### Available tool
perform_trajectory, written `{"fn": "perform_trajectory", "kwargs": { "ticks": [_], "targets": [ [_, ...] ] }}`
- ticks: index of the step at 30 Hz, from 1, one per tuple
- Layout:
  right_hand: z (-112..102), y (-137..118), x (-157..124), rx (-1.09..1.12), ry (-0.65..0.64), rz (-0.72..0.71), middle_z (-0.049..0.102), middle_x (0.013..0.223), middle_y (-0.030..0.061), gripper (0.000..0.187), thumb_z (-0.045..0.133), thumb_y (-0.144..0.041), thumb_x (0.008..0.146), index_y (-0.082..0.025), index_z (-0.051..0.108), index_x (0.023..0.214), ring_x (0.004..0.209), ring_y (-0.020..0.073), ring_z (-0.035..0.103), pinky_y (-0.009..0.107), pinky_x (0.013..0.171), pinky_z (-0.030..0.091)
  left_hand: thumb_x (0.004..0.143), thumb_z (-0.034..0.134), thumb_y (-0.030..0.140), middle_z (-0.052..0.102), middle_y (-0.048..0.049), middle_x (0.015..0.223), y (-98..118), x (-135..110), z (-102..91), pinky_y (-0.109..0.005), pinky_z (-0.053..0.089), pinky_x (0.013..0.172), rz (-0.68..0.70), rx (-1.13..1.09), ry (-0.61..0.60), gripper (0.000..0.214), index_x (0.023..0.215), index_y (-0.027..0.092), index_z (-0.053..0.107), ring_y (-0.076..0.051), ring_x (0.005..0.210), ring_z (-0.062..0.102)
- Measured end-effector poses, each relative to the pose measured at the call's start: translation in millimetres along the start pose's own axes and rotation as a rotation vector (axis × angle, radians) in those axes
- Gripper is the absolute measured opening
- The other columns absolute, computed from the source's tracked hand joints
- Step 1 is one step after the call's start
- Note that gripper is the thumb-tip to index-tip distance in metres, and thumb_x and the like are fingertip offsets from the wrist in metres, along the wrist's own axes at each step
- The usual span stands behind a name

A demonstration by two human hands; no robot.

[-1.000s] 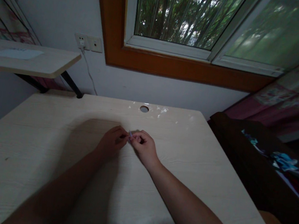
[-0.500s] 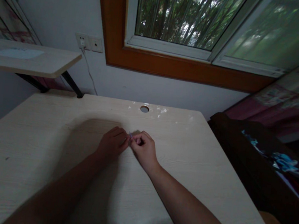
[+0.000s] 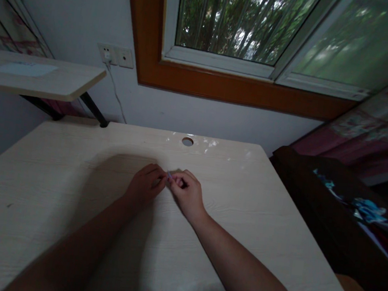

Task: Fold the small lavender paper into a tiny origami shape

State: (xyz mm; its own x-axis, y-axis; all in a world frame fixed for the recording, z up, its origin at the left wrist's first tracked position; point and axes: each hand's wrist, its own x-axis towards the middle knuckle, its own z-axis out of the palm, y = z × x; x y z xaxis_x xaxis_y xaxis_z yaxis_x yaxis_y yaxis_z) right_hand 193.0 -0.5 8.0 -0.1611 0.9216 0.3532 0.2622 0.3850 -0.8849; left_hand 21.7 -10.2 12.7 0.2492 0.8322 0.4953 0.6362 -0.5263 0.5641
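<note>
My left hand (image 3: pixel 145 182) and my right hand (image 3: pixel 187 191) meet fingertip to fingertip just above the pale wood-grain table (image 3: pixel 241 217). Between them is a tiny, thin, light purplish piece (image 3: pixel 169 174), too small for me to name. The right thumb and index finger pinch it from one side. On the other side the left fingers are pinched together at its edge; what lies inside that pinch is hidden. A broad shadow falls on the tabletop around my left hand.
A raised shelf (image 3: pixel 81 85) with a paper sheet (image 3: pixel 23 68) stands at the back left on black supports. A round cable hole (image 3: pixel 188 142) lies near the table's back edge. Dark furniture (image 3: pixel 300 201) with bluish crumpled items (image 3: pixel 370 210) stands at right.
My left fingers have shifted very slightly, with the thumb and index tip drawn a little to the left. The right hand stays in place.
</note>
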Motion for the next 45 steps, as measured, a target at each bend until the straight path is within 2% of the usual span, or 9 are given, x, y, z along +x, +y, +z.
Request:
{"fn": "perform_trajectory", "kwargs": {
  "ticks": [18,24,30,37,45],
  "targets": [
    [-1,1,1,0.048,-0.025,0.015,0.05,0.072,-0.0016,0.006,0.066,-0.027,0.085,-0.022,0.07,0.083,0.065,0.0134,0.048,0.026,0.061,0.04,0.095,0.05,0.024,0.061,-0.0058,0.086,-1,1,-2.8,-0.033,0.048,0.081,-0.031,-0.117,-0.029,0.016,0.088,0.019,0.063,-0.019,0.085,0.058],
    [-1,6,2,0.099,-0.055,0.058,0.051,0.074,-0.0011,0.014,0.065,-0.034,0.086,-0.021,0.069,0.083,0.065,0.0132,0.048,0.026,0.062,0.041,0.098,0.045,0.027,0.06,-0.0062,0.088,0,1,-2.4,-0.034,0.047,0.083,-0.052,-0.136,-0.06,0.02,0.089,0.019,0.061,-0.02,0.088,0.057],
    [0,11,3,0.195,-0.107,0.106,0.051,0.073,-0.0017,0.016,0.067,-0.037,0.085,-0.021,0.067,0.081,0.063,0.0124,0.044,0.025,0.059,0.038,0.098,0.045,0.028,0.059,-0.0061,0.088,0,2,-3.5,-0.034,0.047,0.082,-0.06,-0.199,-0.072,0.021,0.087,0.019,0.06,-0.019,0.086,0.056],
    [-2,12,4,0.242,-0.136,0.127,0.053,0.073,-0.0009,0.021,0.067,-0.041,0.082,-0.021,0.066,0.078,0.065,0.0128,0.046,0.025,0.059,0.04,0.097,0.047,0.028,0.06,-0.0057,0.086,-1,3,-3.9,-0.032,0.047,0.08,-0.066,-0.254,-0.084,0.02,0.085,0.019,0.061,-0.018,0.084,0.057],
    [1,14,4,0.272,-0.063,0.186,0.051,0.068,-0.0023,0.019,0.069,-0.04,0.081,-0.02,0.069,0.08,0.059,0.0115,0.042,0.024,0.055,0.036,0.096,0.051,0.026,0.059,-0.0042,0.085,1,3,-7.0,-0.03,0.046,0.078,-0.11,-0.274,-0.054,0.017,0.085,0.019,0.062,-0.017,0.082,0.056]
  ]
}}
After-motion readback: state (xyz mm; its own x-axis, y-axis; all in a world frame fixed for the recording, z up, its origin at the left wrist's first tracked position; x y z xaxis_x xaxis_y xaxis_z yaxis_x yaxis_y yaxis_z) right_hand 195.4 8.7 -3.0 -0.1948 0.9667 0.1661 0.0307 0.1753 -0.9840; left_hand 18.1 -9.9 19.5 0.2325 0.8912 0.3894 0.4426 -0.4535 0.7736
